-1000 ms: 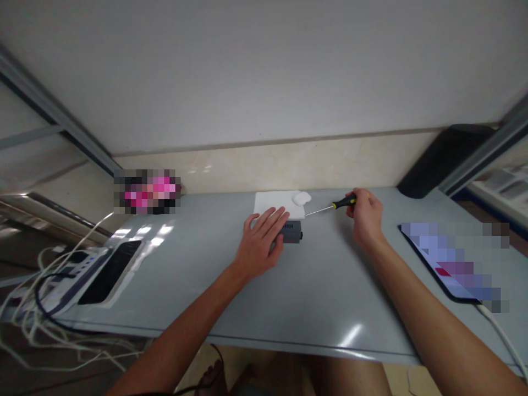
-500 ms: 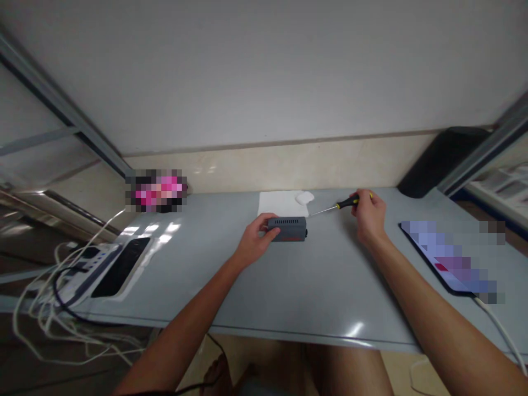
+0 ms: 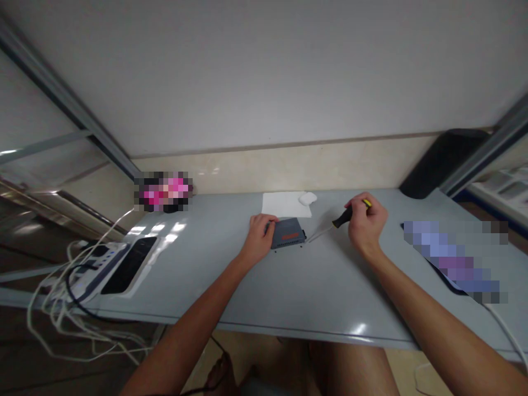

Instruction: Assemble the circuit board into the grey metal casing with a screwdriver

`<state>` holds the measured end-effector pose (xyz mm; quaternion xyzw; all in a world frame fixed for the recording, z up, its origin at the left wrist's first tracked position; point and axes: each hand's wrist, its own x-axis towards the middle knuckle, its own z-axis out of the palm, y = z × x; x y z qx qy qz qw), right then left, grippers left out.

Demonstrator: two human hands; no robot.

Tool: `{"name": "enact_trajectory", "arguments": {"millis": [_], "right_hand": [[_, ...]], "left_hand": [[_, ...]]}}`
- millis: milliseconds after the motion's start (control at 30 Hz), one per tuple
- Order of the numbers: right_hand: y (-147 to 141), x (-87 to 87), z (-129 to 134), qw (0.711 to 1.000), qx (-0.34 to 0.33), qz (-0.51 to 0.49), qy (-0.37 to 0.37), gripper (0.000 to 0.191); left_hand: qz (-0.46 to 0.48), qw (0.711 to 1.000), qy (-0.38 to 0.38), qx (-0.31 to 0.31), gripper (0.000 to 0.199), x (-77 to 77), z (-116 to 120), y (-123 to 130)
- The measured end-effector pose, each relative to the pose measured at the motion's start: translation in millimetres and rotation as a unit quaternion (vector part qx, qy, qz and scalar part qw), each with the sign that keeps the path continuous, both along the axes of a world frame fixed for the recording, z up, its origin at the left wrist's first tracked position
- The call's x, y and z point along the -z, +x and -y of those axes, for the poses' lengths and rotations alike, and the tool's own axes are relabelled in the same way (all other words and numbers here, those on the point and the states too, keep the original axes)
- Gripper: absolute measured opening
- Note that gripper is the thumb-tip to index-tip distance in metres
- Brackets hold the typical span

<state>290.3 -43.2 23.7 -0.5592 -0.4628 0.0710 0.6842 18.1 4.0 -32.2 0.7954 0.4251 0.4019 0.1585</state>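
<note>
A small dark grey box (image 3: pixel 287 232) with vent slots and a reddish label rests on the table, label side up. My left hand (image 3: pixel 260 236) grips its left end between thumb and fingers. In my right hand (image 3: pixel 367 220) is a screwdriver (image 3: pixel 341 218) with a black and yellow handle. Its shaft points down and left, the tip close to the box's right front corner. Tiny dark specks lie on the table just in front of the box.
Behind the box, a white sheet (image 3: pixel 284 204) lies on the grey table (image 3: pixel 264 291) with a small white object (image 3: pixel 307 198). At left are a phone (image 3: pixel 130 265), a power strip (image 3: pixel 93 269) and tangled cables. A blurred tablet (image 3: pixel 449 258) and black cylinder (image 3: pixel 443 162) stand right.
The box has turned from its slotted side up to its label side up, and my left hand has shifted with it. The screwdriver has come lower, its tip nearer the box's front corner.
</note>
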Motion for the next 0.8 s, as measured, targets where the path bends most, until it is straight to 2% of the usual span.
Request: {"name": "enact_trajectory", "arguments": {"millis": [100, 200, 367, 600, 700, 800], "right_hand": [[-17, 0.3, 16, 0.996, -0.036, 0.087, 0.005, 0.023], [-26, 4.7, 22, 0.983, -0.075, 0.166, -0.005, 0.025], [-34, 5.8, 21, 0.979, -0.113, 0.164, -0.037, 0.024], [-48, 6.5, 27, 0.951, -0.238, 0.185, -0.063, 0.022], [-45, 4.6, 26, 0.957, -0.221, 0.182, -0.052, 0.022], [-34, -1.6, 23, 0.975, -0.151, 0.159, -0.038, 0.024]], "left_hand": [[0.004, 1.0, 0.005, -0.022, 0.019, -0.2, 1, 0], [0.015, 1.0, -0.013, -0.017, 0.018, -0.3, 1, 0], [0.045, 0.998, -0.037, -0.004, 0.018, -0.3, 1, 1], [0.053, 0.998, -0.033, -0.004, 0.02, -0.3, 3, 1], [0.051, 0.998, -0.032, -0.004, 0.019, -0.5, 3, 2], [0.055, 0.998, -0.033, 0.003, 0.017, -1.0, 3, 2]]}}
